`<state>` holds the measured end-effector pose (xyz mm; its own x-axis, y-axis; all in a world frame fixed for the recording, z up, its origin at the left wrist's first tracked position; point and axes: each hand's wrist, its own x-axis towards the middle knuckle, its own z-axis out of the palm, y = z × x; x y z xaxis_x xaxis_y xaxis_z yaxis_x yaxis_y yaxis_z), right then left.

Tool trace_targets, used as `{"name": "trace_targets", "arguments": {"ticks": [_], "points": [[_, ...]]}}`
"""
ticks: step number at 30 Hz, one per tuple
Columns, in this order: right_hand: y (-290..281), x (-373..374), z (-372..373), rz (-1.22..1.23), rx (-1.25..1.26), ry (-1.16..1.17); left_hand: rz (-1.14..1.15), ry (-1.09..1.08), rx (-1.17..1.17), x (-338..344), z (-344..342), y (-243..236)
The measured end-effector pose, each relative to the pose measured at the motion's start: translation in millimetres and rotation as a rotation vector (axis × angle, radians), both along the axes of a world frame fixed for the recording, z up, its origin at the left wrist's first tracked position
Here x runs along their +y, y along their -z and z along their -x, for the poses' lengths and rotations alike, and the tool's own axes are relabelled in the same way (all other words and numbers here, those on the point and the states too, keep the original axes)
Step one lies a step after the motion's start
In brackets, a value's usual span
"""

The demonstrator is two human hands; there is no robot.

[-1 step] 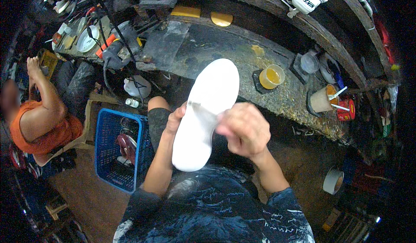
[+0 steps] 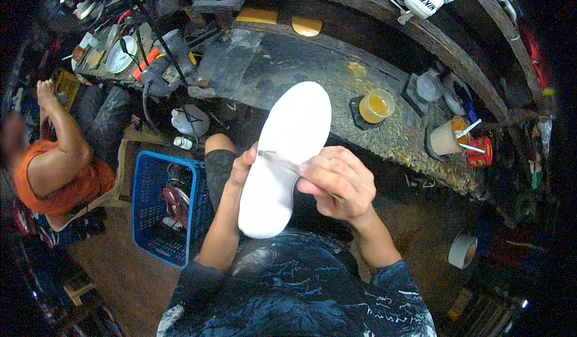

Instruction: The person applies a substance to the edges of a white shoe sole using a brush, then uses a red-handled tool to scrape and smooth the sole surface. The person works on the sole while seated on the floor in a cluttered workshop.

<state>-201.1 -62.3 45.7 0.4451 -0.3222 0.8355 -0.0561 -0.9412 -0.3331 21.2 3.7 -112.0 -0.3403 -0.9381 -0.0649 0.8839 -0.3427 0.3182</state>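
A white shoe sole [image 2: 299,117] stands slanted in front of my chest, its broad flat face toward me. Along its left edge, near the narrow middle, my left hand [image 2: 243,164] grips it, the fingers partly hidden behind. My right hand [image 2: 339,182] is closed in a pinch at the sole's right edge. From its fingertips a thin brush-like tool [image 2: 281,159] reaches left across the narrow part. The tool's dark tip touches or nearly touches the sole near my left fingers, and a grey shadow falls below it.
Beyond the sole runs a stained workbench [image 2: 288,66] with a cup of yellow liquid [image 2: 377,106], a beige cup with sticks [image 2: 446,138] and a red can [image 2: 480,152]. At left stands a blue crate [image 2: 162,217] holding shoes; past it sits a person in orange [image 2: 66,177].
The tip of the brush-like tool has shifted slightly toward me along the sole. My right hand, blurred before, is now sharper. The sole and my left hand stay almost the same.
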Motion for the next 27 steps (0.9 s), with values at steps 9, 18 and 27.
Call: {"name": "trace_targets", "arguments": {"ticks": [9, 18, 27], "points": [[14, -15, 16, 0.009, -0.036, 0.078, 0.053, 0.054, 0.143, 0, 6, 14], [14, 1, 22, -0.132, -0.018, 0.121, 0.039, -0.141, -0.167, -5, 3, 9], [14, -15, 13, -0.264, -0.078, 0.360, -0.051, -0.054, -0.055, -7, 8, -2]]}}
